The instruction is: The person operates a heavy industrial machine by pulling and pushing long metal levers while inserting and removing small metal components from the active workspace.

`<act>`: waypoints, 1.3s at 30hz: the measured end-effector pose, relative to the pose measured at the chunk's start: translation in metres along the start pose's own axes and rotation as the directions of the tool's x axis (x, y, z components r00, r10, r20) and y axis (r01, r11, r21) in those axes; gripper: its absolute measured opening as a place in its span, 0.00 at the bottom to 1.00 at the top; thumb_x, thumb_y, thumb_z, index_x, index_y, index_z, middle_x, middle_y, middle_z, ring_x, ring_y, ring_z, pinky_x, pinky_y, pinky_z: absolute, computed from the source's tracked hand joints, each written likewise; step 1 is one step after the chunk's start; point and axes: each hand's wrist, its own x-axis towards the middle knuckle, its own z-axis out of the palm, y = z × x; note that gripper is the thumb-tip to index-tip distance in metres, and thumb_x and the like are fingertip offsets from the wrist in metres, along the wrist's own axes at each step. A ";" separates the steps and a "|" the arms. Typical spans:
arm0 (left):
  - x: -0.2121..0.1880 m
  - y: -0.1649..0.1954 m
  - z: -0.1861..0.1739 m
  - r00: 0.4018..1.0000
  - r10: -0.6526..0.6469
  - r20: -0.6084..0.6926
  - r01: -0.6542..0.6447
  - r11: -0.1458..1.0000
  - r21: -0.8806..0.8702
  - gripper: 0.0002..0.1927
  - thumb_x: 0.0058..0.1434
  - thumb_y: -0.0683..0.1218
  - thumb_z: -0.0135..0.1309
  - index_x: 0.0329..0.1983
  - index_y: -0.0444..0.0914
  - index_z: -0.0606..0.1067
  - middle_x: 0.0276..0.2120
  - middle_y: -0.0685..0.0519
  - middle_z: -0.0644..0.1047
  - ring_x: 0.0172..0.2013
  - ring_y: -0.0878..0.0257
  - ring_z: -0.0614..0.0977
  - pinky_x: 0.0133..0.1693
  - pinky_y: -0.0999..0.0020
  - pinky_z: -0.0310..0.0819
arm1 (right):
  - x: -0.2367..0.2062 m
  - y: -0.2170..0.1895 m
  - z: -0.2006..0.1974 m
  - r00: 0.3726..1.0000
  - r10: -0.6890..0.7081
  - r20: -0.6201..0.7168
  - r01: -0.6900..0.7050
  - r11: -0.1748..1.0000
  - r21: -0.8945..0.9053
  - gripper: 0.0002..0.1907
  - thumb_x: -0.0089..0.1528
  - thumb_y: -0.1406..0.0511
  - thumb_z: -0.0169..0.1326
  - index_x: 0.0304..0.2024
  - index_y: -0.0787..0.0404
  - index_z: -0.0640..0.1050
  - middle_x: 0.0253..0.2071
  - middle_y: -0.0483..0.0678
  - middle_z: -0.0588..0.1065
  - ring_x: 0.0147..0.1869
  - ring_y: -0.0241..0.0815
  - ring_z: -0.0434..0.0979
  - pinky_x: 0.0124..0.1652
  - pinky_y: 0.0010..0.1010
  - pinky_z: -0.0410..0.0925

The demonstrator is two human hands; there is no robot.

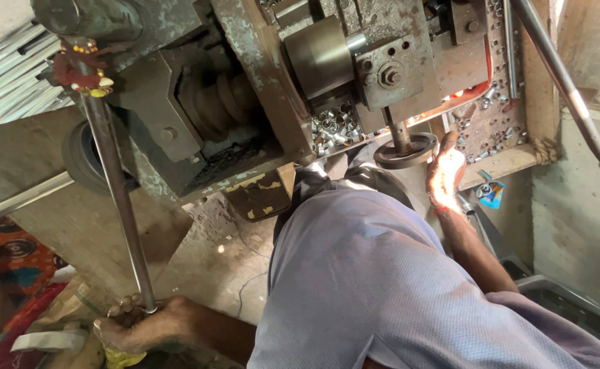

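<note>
My left hand is at the bottom left, closed around the lower end of a long steel lever rod. The rod runs up to a worn grey-green machine, and a red-and-yellow ornament is tied near its top. My right hand is in bright light beside a black handwheel under the machine's front. A short metal piece shows at the heel of that hand; whether it is gripped is unclear. Small metal rings lie in a tray below the machine head.
More small metal parts fill a perforated tray at the right. A long steel bar slants across the top right, and a bundle of metal rods lies top left. A blue packet, a dark crate and patterned cloth lie nearby.
</note>
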 end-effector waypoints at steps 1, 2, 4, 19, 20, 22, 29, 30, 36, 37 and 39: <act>0.000 0.000 0.000 1.000 0.001 -0.001 -0.001 1.000 -0.006 0.13 0.62 0.48 0.56 0.41 0.33 0.74 0.28 0.52 0.75 0.26 0.63 0.77 0.27 0.71 0.70 | 0.000 -0.001 -0.001 0.999 -0.040 -0.012 0.039 0.999 -0.027 0.47 0.65 0.30 0.29 0.17 0.63 0.66 0.15 0.43 0.63 0.20 0.36 0.61 0.23 0.37 0.54; 0.000 0.000 0.001 1.000 0.002 -0.003 -0.002 1.000 -0.012 0.13 0.62 0.47 0.56 0.41 0.33 0.74 0.27 0.52 0.75 0.26 0.63 0.77 0.27 0.71 0.70 | 0.001 -0.002 -0.001 0.997 -0.081 -0.022 0.079 0.995 -0.055 0.49 0.65 0.29 0.28 0.17 0.62 0.67 0.14 0.44 0.63 0.19 0.37 0.62 0.23 0.37 0.55; -0.002 0.002 0.001 1.000 -0.007 0.007 0.007 1.000 -0.029 0.13 0.62 0.47 0.56 0.43 0.33 0.74 0.27 0.52 0.74 0.26 0.63 0.76 0.27 0.71 0.69 | 0.002 -0.002 0.000 0.994 -0.103 -0.028 0.101 0.991 -0.084 0.50 0.64 0.28 0.26 0.16 0.63 0.67 0.14 0.45 0.64 0.19 0.39 0.62 0.24 0.39 0.57; 0.007 -0.005 -0.009 0.999 0.007 0.048 -0.006 1.000 -0.025 0.13 0.65 0.47 0.57 0.44 0.32 0.74 0.29 0.53 0.73 0.29 0.63 0.75 0.31 0.69 0.71 | -0.024 0.005 0.004 0.976 -0.053 0.212 0.065 0.996 -0.052 0.36 0.69 0.41 0.42 0.26 0.64 0.76 0.19 0.47 0.68 0.23 0.41 0.64 0.27 0.39 0.60; 0.008 -0.004 -0.010 0.999 -0.017 0.037 0.019 0.999 -0.044 0.13 0.65 0.47 0.58 0.44 0.33 0.74 0.29 0.53 0.73 0.29 0.63 0.75 0.31 0.69 0.71 | -0.032 0.008 0.012 0.952 -0.067 0.298 0.076 0.997 -0.020 0.29 0.69 0.46 0.49 0.32 0.64 0.79 0.23 0.48 0.70 0.26 0.41 0.65 0.29 0.40 0.60; 0.007 -0.005 -0.007 0.998 -0.050 0.022 0.052 0.996 -0.076 0.13 0.63 0.47 0.58 0.44 0.34 0.74 0.29 0.54 0.73 0.28 0.63 0.75 0.30 0.69 0.69 | -0.036 0.011 0.032 0.857 -0.131 0.498 0.178 0.983 -0.048 0.24 0.68 0.50 0.49 0.37 0.65 0.79 0.29 0.50 0.72 0.33 0.42 0.69 0.34 0.40 0.63; 0.000 0.003 -0.007 0.999 -0.017 0.051 0.018 0.999 -0.030 0.14 0.61 0.48 0.59 0.44 0.35 0.76 0.28 0.54 0.73 0.27 0.63 0.75 0.29 0.69 0.67 | 0.013 0.007 -0.016 0.793 -0.319 0.519 0.432 0.895 -0.110 0.20 0.70 0.56 0.44 0.52 0.60 0.81 0.45 0.48 0.80 0.50 0.42 0.80 0.48 0.35 0.70; 0.001 0.002 -0.007 0.998 -0.014 0.058 0.016 1.000 -0.024 0.13 0.61 0.48 0.59 0.44 0.35 0.76 0.28 0.54 0.73 0.27 0.64 0.75 0.29 0.69 0.67 | 0.012 0.007 -0.025 0.757 -0.297 0.582 0.382 0.924 -0.025 0.19 0.69 0.56 0.46 0.50 0.61 0.80 0.45 0.50 0.80 0.49 0.43 0.78 0.49 0.35 0.70; 0.005 -0.002 -0.011 0.991 -0.130 0.022 0.132 0.983 -0.129 0.10 0.61 0.48 0.60 0.36 0.37 0.75 0.28 0.54 0.74 0.28 0.63 0.75 0.30 0.69 0.67 | -0.009 -0.007 0.011 0.559 0.031 0.828 0.438 0.837 -0.327 0.18 0.68 0.58 0.48 0.48 0.64 0.80 0.43 0.52 0.80 0.48 0.44 0.79 0.48 0.37 0.70; 0.003 -0.001 -0.014 0.992 -0.105 0.076 0.113 0.988 -0.110 0.11 0.63 0.49 0.61 0.35 0.38 0.74 0.28 0.53 0.73 0.28 0.62 0.74 0.31 0.69 0.67 | -0.003 -0.009 0.014 0.583 -0.070 0.810 0.470 0.842 -0.265 0.18 0.67 0.58 0.49 0.48 0.64 0.80 0.43 0.53 0.80 0.48 0.45 0.79 0.48 0.37 0.71; -0.005 0.000 -0.022 0.981 -0.057 0.186 0.074 0.994 -0.086 0.14 0.67 0.50 0.62 0.33 0.39 0.72 0.28 0.52 0.72 0.29 0.61 0.74 0.33 0.69 0.66 | 0.018 -0.014 0.011 0.628 -0.206 0.751 0.482 0.860 -0.167 0.18 0.67 0.58 0.50 0.48 0.65 0.80 0.43 0.54 0.81 0.48 0.45 0.79 0.48 0.38 0.71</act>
